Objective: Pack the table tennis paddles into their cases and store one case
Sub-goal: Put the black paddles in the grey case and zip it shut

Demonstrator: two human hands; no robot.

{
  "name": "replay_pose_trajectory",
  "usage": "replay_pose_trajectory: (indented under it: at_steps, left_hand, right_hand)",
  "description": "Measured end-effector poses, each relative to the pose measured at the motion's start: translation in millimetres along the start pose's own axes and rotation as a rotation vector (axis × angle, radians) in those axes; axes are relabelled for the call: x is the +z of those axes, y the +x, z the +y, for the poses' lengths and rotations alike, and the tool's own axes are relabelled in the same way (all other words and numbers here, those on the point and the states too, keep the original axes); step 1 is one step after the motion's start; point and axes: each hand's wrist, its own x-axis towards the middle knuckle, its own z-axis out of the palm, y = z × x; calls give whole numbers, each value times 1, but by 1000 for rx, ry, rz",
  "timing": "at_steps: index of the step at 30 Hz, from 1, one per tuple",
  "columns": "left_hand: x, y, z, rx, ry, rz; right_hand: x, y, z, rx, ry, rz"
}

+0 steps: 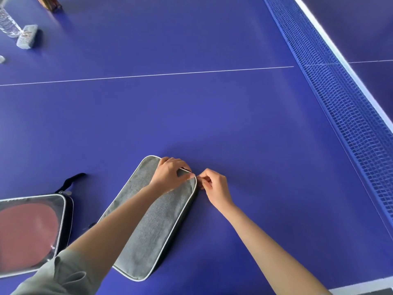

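Note:
A grey fabric paddle case [153, 222] with pale piping lies flat on the blue table [191, 116], near the front. My left hand [170, 174] holds its far right corner, fingers curled over the edge. My right hand [214, 185] pinches something small at that same corner, probably the zipper pull, which is hidden by the fingers. A second case [63, 209] with a clear window lies at the left edge, a red paddle [25, 233] showing inside it. Its dark strap [71, 180] trails toward the far side.
The blue net [331, 99] with a white top band runs along the right side. At the far left stand a clear plastic bottle [7, 22], a small grey block [26, 37] and a brown object [50, 3]. A white line [148, 75] crosses the table.

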Motion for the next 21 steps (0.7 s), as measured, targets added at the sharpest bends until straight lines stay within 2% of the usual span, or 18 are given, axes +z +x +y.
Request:
replay_pose_trajectory:
  at_steps: [9,21]
  left_hand:
    - [-13,2,-20,-316,-16,250]
    - [-12,1,-25,-496,-64,311]
  right_hand:
    - [14,32,-22,-39,2,-45]
    - [16,22,-28,60,69,-31]
